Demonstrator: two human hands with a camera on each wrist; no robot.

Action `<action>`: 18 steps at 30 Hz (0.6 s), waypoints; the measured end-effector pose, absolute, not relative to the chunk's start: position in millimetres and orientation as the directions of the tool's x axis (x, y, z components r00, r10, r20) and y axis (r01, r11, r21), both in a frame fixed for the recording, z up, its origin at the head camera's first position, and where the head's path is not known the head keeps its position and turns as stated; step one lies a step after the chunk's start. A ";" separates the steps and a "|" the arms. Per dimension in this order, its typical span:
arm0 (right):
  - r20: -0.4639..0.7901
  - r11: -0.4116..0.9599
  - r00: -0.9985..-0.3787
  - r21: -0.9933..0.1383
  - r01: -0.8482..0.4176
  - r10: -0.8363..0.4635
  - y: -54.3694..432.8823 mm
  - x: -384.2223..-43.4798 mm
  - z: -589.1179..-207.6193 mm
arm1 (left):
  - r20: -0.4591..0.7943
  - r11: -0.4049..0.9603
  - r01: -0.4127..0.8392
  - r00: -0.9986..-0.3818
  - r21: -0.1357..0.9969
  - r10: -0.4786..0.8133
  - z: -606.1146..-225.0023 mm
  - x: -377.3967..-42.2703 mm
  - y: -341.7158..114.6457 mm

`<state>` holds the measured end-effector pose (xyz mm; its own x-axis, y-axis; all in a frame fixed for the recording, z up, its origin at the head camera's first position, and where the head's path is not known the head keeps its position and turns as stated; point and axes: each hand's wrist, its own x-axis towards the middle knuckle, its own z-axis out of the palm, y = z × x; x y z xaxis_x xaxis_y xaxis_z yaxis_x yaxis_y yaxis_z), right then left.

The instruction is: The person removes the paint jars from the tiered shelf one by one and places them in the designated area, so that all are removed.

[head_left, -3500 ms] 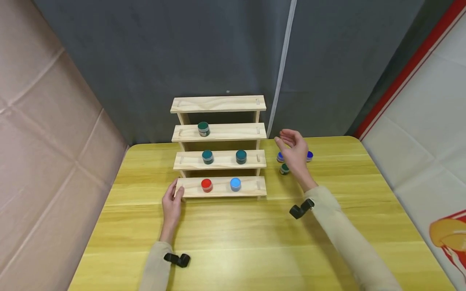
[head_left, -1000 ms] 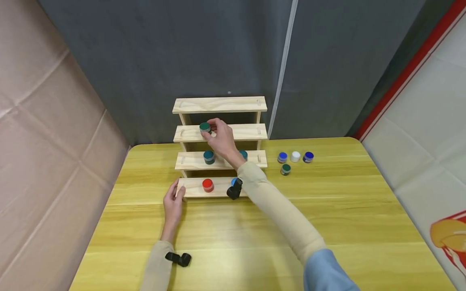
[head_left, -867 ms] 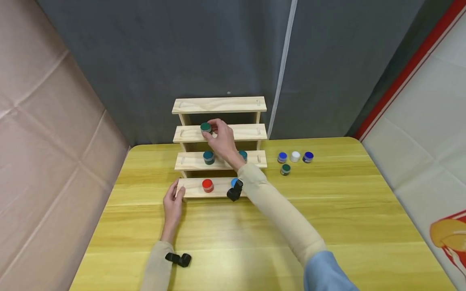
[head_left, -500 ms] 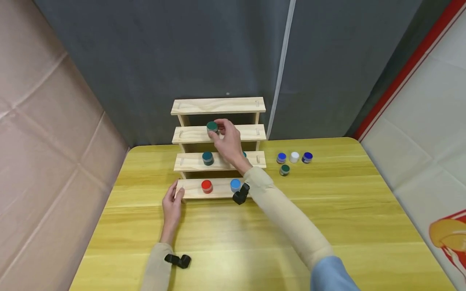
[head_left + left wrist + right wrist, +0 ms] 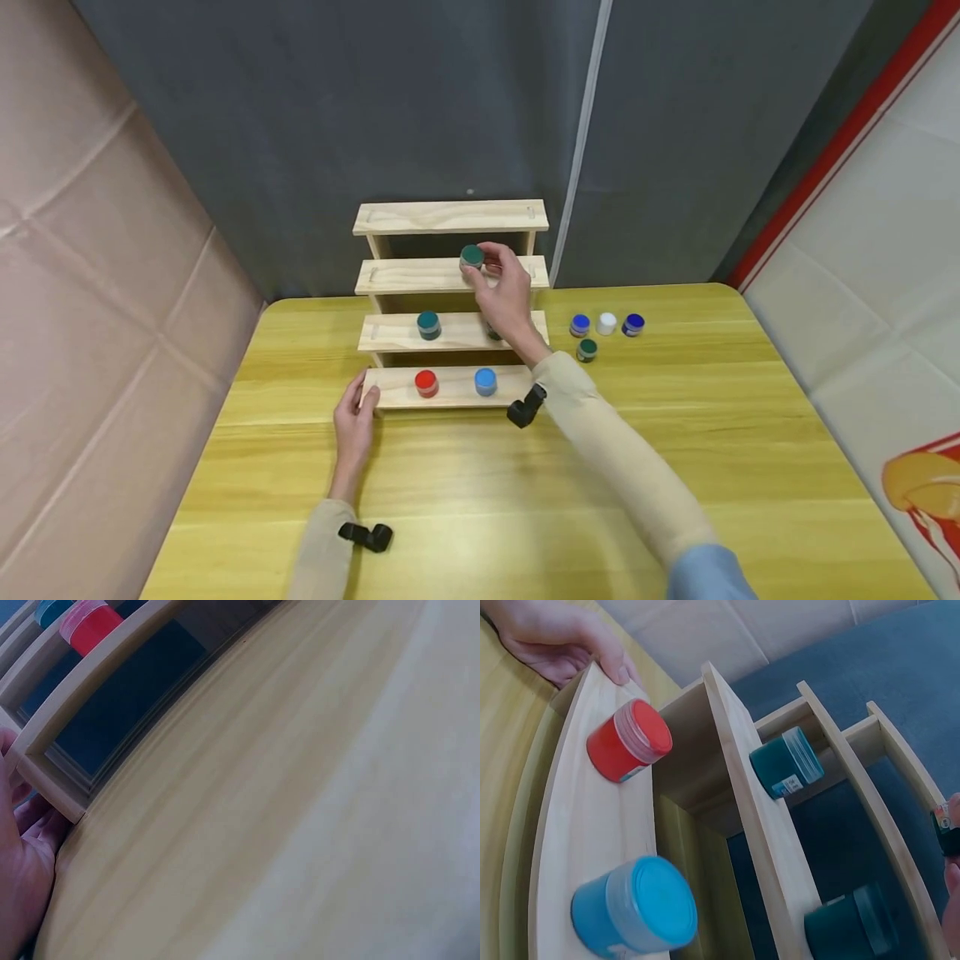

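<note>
My left hand [image 5: 354, 425] grips the left end of the lowest step of a four-step wooden display rack [image 5: 397, 277], thumb on top. Between thumb and fingers, my right hand [image 5: 506, 300] pinches a small paint jar [image 5: 471, 256] with a dark green lid, close over the third step from the bottom. A red paint jar [image 5: 426, 383] and a light blue one [image 5: 485, 382] stand on the lowest step. On the second step stand a teal-lidded jar [image 5: 428, 325] and another dark teal jar [image 5: 851, 926], which my right hand partly hides in the head view.
Right of the rack, several jars stand on the wooden table [image 5: 450, 500]: a blue-lidded jar [image 5: 580, 325], a white one [image 5: 607, 323], a dark blue one [image 5: 633, 324] and a green-lidded one [image 5: 587, 350]. A grey curtain [image 5: 337, 125] hangs behind the rack.
From above the jars on the right, my right hand has come to the rack, taken the green-lidded jar at the third step's left and carried it rightward. My left hand has stayed put.
</note>
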<state>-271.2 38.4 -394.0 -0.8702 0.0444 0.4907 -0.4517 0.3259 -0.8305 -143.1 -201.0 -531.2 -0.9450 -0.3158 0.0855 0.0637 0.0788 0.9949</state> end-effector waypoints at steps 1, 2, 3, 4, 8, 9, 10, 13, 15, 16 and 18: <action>0.499 0.326 -0.865 -0.828 -0.457 0.054 41.9 -270.5 -395.2 | 0.082 0.080 0.059 -0.946 0.995 -0.314 -530.6 -142.8 -200.6; 0.506 0.324 -0.860 -0.826 -0.462 0.064 45.2 -269.4 -395.9 | 0.074 0.086 0.050 -0.947 0.995 -0.314 -530.1 -142.5 -200.3; 0.515 0.324 -0.854 -0.822 -0.468 0.071 48.4 -268.7 -396.6 | 0.069 0.082 0.045 -0.947 0.996 -0.315 -532.6 -143.9 -201.0; 0.522 0.323 -0.849 -0.819 -0.474 0.077 51.4 -268.1 -397.2 | 0.071 0.081 0.047 -0.945 0.996 -0.319 -537.9 -146.0 -202.1; 0.542 0.312 -0.835 -0.813 -0.491 0.098 61.4 -266.1 -398.3 | 0.089 0.070 0.070 -0.937 0.995 -0.337 -559.8 -154.6 -207.4; 0.542 0.307 -0.833 -0.815 -0.491 0.106 63.6 -265.7 -398.5 | 0.097 0.065 0.079 -0.935 0.995 -0.342 -564.7 -156.5 -208.5; 0.541 0.299 -0.833 -0.819 -0.489 0.118 65.9 -265.4 -398.8 | 0.102 0.066 0.084 -0.933 0.994 -0.346 -567.1 -157.1 -208.6; 0.529 0.280 -0.833 -0.834 -0.475 0.162 72.8 -264.8 -399.9 | 0.109 0.065 0.092 -0.933 0.994 -0.344 -566.6 -156.7 -208.0; 0.526 0.262 -0.829 -0.841 -0.474 0.191 78.0 -265.0 -400.4 | 0.110 0.066 0.093 -0.931 0.993 -0.347 -566.3 -156.8 -207.4; 0.526 0.252 -0.826 -0.843 -0.475 0.203 80.8 -265.1 -400.6 | 0.110 0.065 0.093 -0.931 0.994 -0.348 -566.2 -156.8 -207.0; 0.525 0.235 -0.820 -0.847 -0.477 0.226 86.5 -264.2 -400.7 | 0.106 0.069 0.087 -0.933 0.994 -0.345 -566.2 -156.8 -206.3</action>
<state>-264.2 86.5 -400.7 -0.8203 0.2259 0.5254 -0.4774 0.2353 -0.8466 -156.8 -206.3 -566.2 -0.9327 -0.3447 0.1062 0.0875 0.0693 0.9938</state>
